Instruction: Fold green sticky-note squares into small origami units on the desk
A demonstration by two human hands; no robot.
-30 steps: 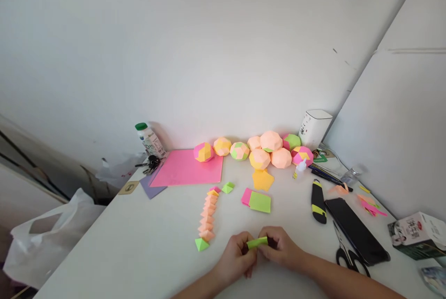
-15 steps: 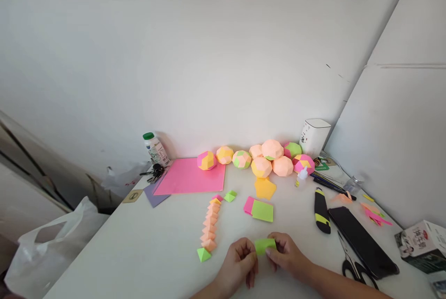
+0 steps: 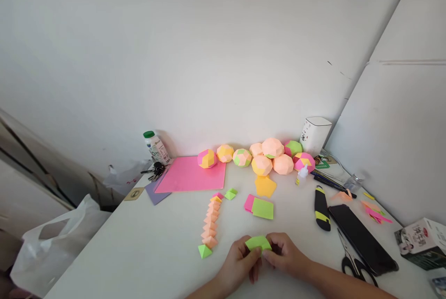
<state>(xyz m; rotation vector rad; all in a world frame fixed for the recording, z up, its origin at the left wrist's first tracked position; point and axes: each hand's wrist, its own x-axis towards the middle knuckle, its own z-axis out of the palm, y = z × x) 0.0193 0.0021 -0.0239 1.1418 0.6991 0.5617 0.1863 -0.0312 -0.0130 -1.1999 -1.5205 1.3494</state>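
Observation:
Both of my hands meet low on the white table (image 3: 139,252) and pinch one small green folded paper (image 3: 258,242) between their fingertips. My left hand (image 3: 240,262) grips its left side, my right hand (image 3: 287,257) its right side. Just left of my hands runs a row of folded orange paper units (image 3: 210,222) with a green unit (image 3: 205,251) at its near end. Beyond my hands lies a green and pink pad of square papers (image 3: 259,207).
Several paper balls (image 3: 272,157) line the wall, beside a pink sheet (image 3: 191,173), a bottle (image 3: 156,147), keys (image 3: 155,169) and a white box (image 3: 315,135). To the right lie a utility knife (image 3: 322,207), black phone (image 3: 362,238), scissors (image 3: 357,264), carton (image 3: 420,242). A plastic bag (image 3: 55,238) hangs left.
My fingers have turned and opened the green paper from a narrow strip into a wider flat piece. My view shifted slightly, so the table sits a little lower than a second ago.

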